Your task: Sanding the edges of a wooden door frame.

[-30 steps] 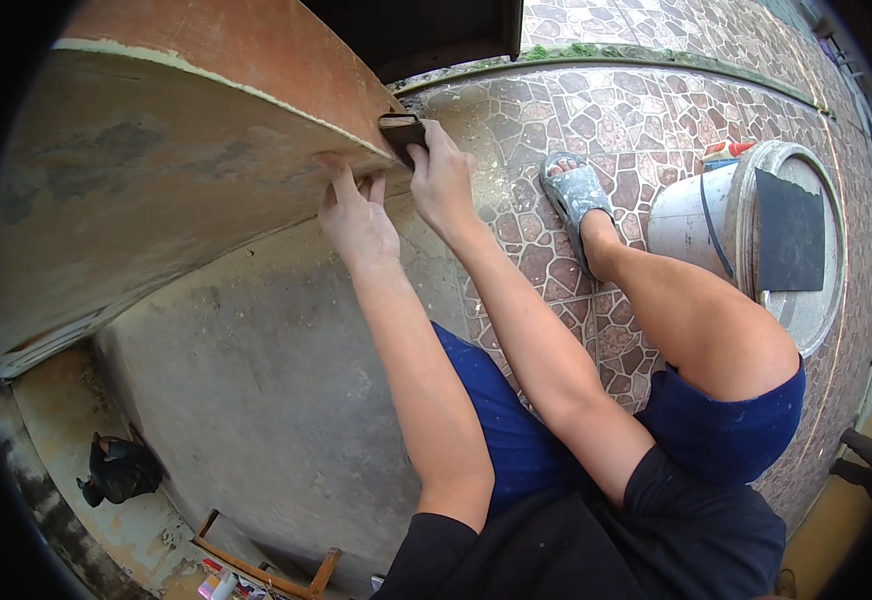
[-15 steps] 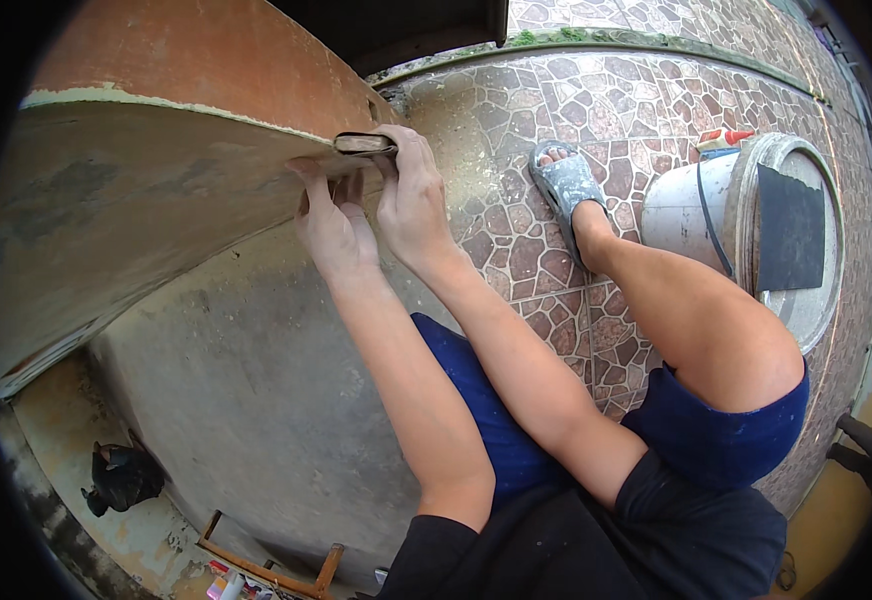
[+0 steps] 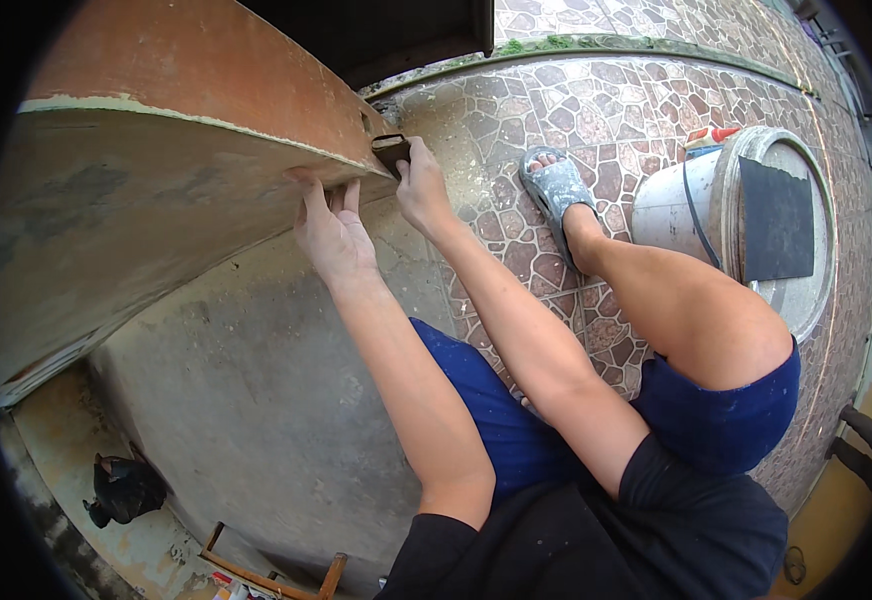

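A large panel (image 3: 156, 165) rises on the left, with an orange-brown upper side and a grey, stained side below, parted by a pale chipped edge. My left hand (image 3: 338, 238) rests its fingertips against the grey side, fingers stretched and spread, holding nothing. My right hand (image 3: 424, 195) grips a small sanding block (image 3: 391, 150) wrapped in dark sandpaper. The block sits at the panel's far end, touching its edge or very close to it. Near the block, a small hole shows in the orange side.
On the right stands a white lidded bucket (image 3: 676, 210) with a dark sheet (image 3: 776, 220) on its lid. A red-and-white item (image 3: 711, 137) is behind it. My sandalled foot (image 3: 556, 185) is on stone-patterned tiles. A wooden frame (image 3: 271, 580) and black bundle (image 3: 126, 490) lie lower left.
My right hand has slid the sanding block along the panel edge to its far end, away from my left hand. The left hand stays in nearly the same place.
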`<action>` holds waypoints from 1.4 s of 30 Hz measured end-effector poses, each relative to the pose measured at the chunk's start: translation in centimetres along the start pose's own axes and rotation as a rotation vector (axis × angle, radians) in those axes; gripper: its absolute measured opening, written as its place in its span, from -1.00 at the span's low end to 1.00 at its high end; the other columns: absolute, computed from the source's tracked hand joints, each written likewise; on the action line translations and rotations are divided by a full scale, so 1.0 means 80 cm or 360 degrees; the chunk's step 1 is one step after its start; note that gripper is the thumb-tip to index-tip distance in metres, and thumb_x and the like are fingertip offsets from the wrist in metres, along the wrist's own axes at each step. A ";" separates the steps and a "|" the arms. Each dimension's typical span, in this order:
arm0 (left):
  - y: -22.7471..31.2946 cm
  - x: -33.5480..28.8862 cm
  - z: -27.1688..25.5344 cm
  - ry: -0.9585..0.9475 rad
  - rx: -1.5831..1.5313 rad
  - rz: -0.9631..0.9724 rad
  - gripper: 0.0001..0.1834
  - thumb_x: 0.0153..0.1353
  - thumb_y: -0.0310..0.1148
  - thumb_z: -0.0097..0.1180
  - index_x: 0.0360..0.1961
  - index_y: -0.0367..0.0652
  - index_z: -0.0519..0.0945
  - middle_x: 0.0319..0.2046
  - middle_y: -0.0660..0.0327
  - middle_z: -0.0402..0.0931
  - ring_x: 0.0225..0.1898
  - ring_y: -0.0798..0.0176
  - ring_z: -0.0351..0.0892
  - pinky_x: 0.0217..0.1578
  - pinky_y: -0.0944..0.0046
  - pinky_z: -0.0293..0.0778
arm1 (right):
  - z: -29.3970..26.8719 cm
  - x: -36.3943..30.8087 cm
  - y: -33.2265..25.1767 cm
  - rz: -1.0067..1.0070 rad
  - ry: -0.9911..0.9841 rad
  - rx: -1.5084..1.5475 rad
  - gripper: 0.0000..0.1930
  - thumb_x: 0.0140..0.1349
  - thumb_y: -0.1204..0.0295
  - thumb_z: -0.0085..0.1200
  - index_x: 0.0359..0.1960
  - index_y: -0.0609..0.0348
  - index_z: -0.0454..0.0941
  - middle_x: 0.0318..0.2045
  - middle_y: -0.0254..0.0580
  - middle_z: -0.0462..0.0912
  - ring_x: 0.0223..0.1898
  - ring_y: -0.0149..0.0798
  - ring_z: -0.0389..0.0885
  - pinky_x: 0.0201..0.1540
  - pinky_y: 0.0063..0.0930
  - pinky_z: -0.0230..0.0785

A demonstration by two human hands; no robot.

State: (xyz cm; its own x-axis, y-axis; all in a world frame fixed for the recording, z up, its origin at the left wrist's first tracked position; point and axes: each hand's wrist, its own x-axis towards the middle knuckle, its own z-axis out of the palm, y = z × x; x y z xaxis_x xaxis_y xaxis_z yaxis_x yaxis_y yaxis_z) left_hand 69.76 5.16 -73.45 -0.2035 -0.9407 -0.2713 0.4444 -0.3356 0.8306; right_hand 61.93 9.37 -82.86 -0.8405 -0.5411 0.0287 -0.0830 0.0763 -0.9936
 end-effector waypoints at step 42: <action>0.005 0.001 -0.004 0.0031 0.0029 0.0037 -0.26 0.32 -0.09 0.35 0.27 -0.45 0.37 0.20 0.01 0.39 0.22 0.02 0.42 0.26 -0.09 0.38 | -0.003 -0.008 0.044 -0.0106 -0.0136 -0.0135 -0.72 0.34 0.67 -0.04 0.07 0.38 0.35 -0.10 0.37 0.57 -0.02 0.43 0.53 0.05 0.04 0.38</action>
State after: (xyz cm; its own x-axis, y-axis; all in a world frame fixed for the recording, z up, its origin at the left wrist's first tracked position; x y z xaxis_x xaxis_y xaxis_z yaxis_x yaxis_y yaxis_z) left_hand 70.21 4.95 -73.32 -0.1765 -0.9491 -0.2610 0.4331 -0.3130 0.8453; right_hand 62.08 10.19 -86.36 -0.7831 -0.6166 0.0810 -0.1848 0.1064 -0.9770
